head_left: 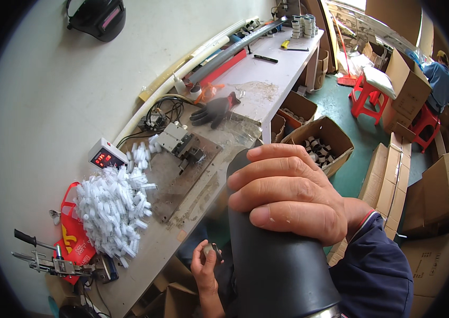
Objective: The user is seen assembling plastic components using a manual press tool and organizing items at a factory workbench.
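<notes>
A large black flask, smooth and cylindrical with a silvery rim at its lower end, looms close to me. My right hand is wrapped over its upper part, fingers side by side. Below and to the left, my left hand pinches a small round cap-like piece, pale with a dark edge. Left of the hands is the worktable, bearing a heap of white bristle brushes. A metal fixture is mounted on a plate behind them.
A digital counter box, a toggle clamp and a red bag surround the heap. Farther back lie a dark glove and long tubes. Cartons of rings and red stools stand right. Another person sits beyond.
</notes>
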The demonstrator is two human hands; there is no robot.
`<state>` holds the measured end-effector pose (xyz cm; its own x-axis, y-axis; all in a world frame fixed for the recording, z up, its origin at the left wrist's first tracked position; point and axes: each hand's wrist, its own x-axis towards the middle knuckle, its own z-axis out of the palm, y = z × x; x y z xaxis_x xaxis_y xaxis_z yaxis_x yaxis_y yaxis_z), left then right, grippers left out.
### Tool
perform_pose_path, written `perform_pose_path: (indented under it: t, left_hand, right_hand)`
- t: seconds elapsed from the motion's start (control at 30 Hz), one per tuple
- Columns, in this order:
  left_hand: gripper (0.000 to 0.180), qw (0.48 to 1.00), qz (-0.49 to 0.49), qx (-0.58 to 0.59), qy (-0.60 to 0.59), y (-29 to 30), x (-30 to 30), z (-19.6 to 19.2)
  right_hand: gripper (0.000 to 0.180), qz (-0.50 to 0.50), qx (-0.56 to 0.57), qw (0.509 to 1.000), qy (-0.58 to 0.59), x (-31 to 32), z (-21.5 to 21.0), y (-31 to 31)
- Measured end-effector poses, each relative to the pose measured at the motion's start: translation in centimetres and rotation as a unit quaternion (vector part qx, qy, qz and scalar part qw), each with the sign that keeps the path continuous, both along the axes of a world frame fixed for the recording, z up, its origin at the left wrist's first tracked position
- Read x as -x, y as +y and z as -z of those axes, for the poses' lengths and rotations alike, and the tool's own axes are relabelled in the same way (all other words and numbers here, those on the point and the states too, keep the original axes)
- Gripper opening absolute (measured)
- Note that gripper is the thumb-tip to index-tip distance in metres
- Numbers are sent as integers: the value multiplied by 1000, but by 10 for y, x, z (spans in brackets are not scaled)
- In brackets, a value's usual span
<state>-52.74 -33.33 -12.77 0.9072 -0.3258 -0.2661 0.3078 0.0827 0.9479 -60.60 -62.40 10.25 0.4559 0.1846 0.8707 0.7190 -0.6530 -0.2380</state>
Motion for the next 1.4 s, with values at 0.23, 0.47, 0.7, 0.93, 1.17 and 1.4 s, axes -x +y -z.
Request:
perform_pose_path:
  t: [0.23, 0.47, 0.7, 0.93, 1.17, 1.4]
  left_hand:
    - [47, 1000, 4, 6, -9, -1, 0, -1]
    - [47, 1000, 9, -1, 0, -2, -1, 0]
    - [47, 1000, 14, -10, -6, -2, -1, -1]
    - [46, 1000, 12, -3, -3, 1, 0, 3]
    - [45, 1000, 17, -1, -6, 2, 1, 3]
    - [46, 1000, 13, 8, 1, -1, -1, 2]
  right_hand:
    - [42, -1, 9, 996, -85, -23, 16, -7]
    - [50, -17, -6, 997, -71, -28, 26, -7]
    - [51, -6, -17, 998, -61, -30, 30, -6]
    - [55, -13, -17, 998, -52, -31, 36, -8]
    - [54, -16, -17, 999, -37, -28, 32, -5]
    - [50, -14, -21, 997, -73, -31, 31, -5]
